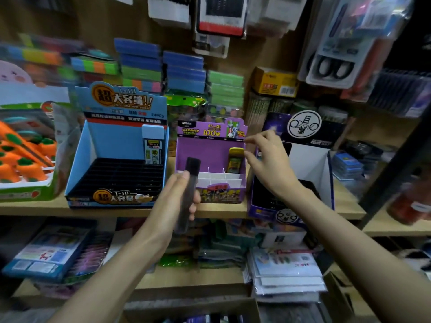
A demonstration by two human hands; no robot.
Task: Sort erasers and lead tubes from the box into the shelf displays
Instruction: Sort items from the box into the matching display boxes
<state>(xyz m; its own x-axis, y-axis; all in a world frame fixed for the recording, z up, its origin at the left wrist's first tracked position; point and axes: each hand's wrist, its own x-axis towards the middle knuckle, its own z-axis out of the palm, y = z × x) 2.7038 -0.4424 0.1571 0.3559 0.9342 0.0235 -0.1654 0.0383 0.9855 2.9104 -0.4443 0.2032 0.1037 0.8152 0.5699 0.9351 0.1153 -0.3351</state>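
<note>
A brown board wall (93, 19) backs the bay, and packs on cards (220, 17) hang against it up top. A pale wooden shelf (35, 209) runs across at the middle with a lower shelf (198, 279) of the same wood beneath it, both crowded with goods. On the right a dark post (394, 176) slants past the shelf ends, and the light is dim and flat, darkest in the upper right corner.

The left hand (173, 201) and right hand (268, 164) are showing bare; both forearms (130, 257), back from the grip, are showing unsleeved.
</note>
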